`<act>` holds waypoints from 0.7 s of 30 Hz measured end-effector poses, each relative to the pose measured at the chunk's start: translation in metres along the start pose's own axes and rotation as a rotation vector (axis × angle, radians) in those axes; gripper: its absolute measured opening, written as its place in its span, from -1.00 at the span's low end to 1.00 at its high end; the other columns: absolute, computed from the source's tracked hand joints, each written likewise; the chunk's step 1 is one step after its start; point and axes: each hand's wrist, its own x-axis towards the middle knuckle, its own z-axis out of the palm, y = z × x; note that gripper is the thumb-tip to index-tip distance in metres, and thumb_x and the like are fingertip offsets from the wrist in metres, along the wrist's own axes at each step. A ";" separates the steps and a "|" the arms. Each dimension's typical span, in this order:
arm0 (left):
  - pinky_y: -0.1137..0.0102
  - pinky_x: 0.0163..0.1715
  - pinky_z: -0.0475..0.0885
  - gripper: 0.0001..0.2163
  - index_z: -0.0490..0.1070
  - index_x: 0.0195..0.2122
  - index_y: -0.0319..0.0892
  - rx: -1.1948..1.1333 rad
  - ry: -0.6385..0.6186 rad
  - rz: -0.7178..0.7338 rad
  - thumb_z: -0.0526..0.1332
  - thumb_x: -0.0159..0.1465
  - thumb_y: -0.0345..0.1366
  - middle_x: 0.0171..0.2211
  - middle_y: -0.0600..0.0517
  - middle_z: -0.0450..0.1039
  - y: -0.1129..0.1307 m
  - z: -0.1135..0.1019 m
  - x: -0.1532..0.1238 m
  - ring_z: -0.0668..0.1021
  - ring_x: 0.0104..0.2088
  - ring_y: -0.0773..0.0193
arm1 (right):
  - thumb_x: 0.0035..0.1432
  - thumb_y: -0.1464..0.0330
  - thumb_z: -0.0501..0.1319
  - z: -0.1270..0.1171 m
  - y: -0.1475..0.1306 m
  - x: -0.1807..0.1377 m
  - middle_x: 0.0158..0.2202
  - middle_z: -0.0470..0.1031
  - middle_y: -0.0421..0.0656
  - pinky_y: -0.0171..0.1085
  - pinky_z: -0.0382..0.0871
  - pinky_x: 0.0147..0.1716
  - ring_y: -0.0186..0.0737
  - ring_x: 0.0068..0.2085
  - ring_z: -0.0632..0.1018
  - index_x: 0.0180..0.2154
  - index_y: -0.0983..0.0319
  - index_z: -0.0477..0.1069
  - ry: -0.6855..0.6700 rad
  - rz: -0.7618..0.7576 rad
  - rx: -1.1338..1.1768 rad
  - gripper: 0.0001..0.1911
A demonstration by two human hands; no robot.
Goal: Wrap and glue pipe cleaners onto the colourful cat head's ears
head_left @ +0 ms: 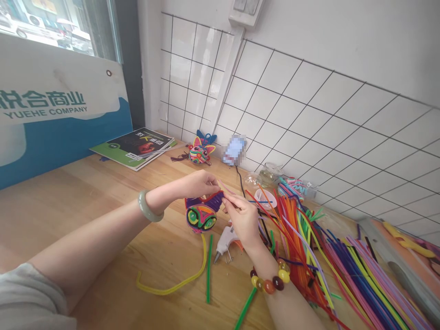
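Note:
A small pipe-cleaner animal head (201, 218) hangs between my hands over the wooden table, with green eyes, orange and pink trim and purple ears. My left hand (202, 184), a pale green bangle on its wrist, is closed at the top of one purple ear (215, 200). Thumb and fingers of my right hand (243, 215) pinch that ear's outer tip. A thin pink strand shows by the fingertips; which hand holds it I cannot tell. Below my right hand lies a white glue gun (227, 239). A yellow pipe cleaner (178, 288) and a green pipe cleaner (209, 270) lie nearer me.
Many coloured pipe cleaners (364, 270) spread across the right side. A finished cat-like head (198, 153) and a phone (234, 150) stand by the gridded wall. Books (134, 146) lie at the back left beside a printed board (62, 137). A black cable (239, 176) runs behind my hands.

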 end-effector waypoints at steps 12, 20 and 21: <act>0.54 -0.57 0.26 -0.77 0.43 -0.41 -0.23 0.000 -0.001 0.004 0.11 0.11 -0.17 -0.54 0.07 0.40 -0.006 0.003 0.003 0.40 -0.55 0.40 | 0.12 0.34 0.13 -0.001 -0.001 0.000 -0.38 0.52 -0.12 -0.28 0.42 -0.42 -0.29 -0.47 0.49 -0.24 0.21 0.52 -0.004 -0.021 -0.013 -0.77; 0.55 -0.58 0.26 -0.79 0.42 -0.42 -0.23 -0.024 0.001 0.010 0.12 0.11 -0.19 -0.55 0.08 0.41 -0.008 0.005 0.004 0.41 -0.55 0.40 | 0.12 0.33 0.13 -0.001 -0.002 0.000 -0.41 0.51 -0.13 -0.28 0.41 -0.43 -0.28 -0.47 0.48 -0.26 0.22 0.53 -0.001 -0.027 -0.020 -0.77; 0.55 -0.58 0.26 -0.79 0.42 -0.42 -0.23 -0.029 0.000 0.009 0.12 0.11 -0.19 -0.55 0.08 0.41 -0.008 0.005 0.004 0.41 -0.56 0.41 | 0.12 0.33 0.13 -0.001 -0.002 0.000 -0.41 0.51 -0.13 -0.28 0.41 -0.43 -0.28 -0.47 0.48 -0.26 0.21 0.53 0.000 -0.026 -0.019 -0.77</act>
